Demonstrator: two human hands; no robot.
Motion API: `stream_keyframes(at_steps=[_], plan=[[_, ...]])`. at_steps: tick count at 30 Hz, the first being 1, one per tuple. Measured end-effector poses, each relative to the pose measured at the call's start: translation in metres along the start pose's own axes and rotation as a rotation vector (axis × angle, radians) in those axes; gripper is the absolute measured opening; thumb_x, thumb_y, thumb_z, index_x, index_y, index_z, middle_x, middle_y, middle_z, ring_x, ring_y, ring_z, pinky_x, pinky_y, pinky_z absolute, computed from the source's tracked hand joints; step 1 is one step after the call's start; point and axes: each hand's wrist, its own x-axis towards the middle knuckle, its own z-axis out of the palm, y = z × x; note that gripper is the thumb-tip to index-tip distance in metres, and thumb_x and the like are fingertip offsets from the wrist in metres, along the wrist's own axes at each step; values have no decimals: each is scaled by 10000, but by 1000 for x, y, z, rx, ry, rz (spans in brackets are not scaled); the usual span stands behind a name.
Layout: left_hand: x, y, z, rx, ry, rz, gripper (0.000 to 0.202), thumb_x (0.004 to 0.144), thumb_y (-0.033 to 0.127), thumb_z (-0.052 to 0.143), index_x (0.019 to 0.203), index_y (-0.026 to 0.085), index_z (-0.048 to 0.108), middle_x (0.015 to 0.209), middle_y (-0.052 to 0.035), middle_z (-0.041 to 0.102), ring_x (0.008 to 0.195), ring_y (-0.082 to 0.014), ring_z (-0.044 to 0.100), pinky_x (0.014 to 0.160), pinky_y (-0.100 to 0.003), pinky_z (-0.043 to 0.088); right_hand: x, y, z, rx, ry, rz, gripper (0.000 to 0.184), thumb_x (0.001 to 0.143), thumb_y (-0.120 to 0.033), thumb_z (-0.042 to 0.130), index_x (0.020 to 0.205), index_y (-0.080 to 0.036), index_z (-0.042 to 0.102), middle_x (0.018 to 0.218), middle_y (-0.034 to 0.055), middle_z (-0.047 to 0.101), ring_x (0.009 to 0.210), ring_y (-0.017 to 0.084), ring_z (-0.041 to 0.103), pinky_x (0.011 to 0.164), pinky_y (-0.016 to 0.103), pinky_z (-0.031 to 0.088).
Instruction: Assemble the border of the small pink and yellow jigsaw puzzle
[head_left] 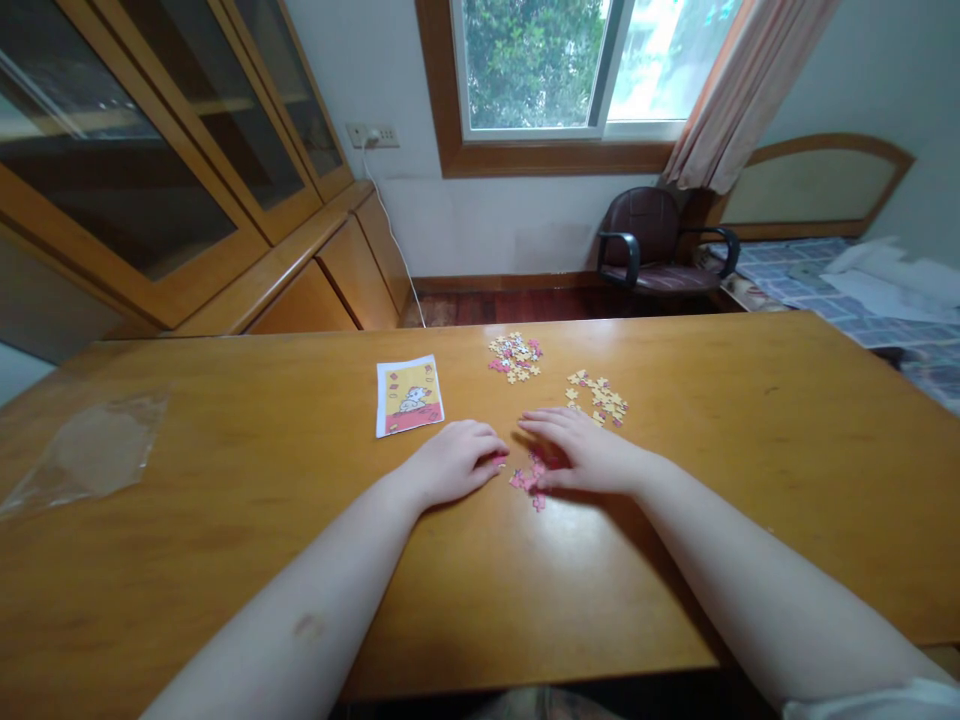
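Left hand (pixel 456 461): grip half curled at pink jigsaw piece (pixel 500 461), hold unclear. Right hand (pixel 592 450): grip loosely spread over pink jigsaw cluster (pixel 528 482), below frame centre, nothing visibly pinched. Best slide pieces flat, fingertips light.

Light sleeve (pixel 874 700) is showing on right arm (pixel 750 560). Left forearm (pixel 337 580) is bearing a small smudgy mark (pixel 308 627). Muted, blurry clothing (pixel 551 704) is showing below.

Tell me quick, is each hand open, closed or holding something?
Left hand: curled at a small pink jigsaw piece; grip can't be told.
Right hand: open, over a small group of pink jigsaw pieces.
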Motion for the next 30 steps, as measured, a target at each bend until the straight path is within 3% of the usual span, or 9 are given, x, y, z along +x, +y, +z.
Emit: stream_keyframes(at_steps=[2,6,10,19,30], plan=[[0,3,1,21,-1,11,233,899,310,519,1052,223,671,991,-59,666,936,-193,595,859,-322,444,-3,-12,12,-57,-77,56,984,717,-721,576,1487,-173,301,1535,173,262,1404,346,244,1133,531,163],[0,4,3,2,-52,37,196,886,272,536,1005,226,684,978,-51,668,915,-179,604,842,-297,453,-3,-24,39,-144,-140,125,1029,742,-758,499,1508,-129,221,1548,200,162,1435,364,116,1131,589,105],[4,-2,7,-18,-18,38,201,912,264,503,975,232,691,997,-41,679,936,-172,603,866,-292,448,8,-22,49,-204,-80,91,908,815,-710,447,1504,-157,237,1553,158,184,1438,342,126,1126,614,73],[10,-10,14,23,149,-81,206,906,260,508,978,227,698,1017,-49,702,956,-201,598,890,-362,454,26,-14,45,-195,7,96,782,870,-663,393,1487,-195,287,1538,113,271,1431,286,197,1147,566,98],[8,-18,14,-33,186,-93,317,880,165,445,1109,222,656,1143,-51,672,1067,-210,579,977,-400,437,50,-9,47,-190,84,170,739,866,-642,422,1463,-214,344,1533,97,290,1422,279,228,1138,566,123]])
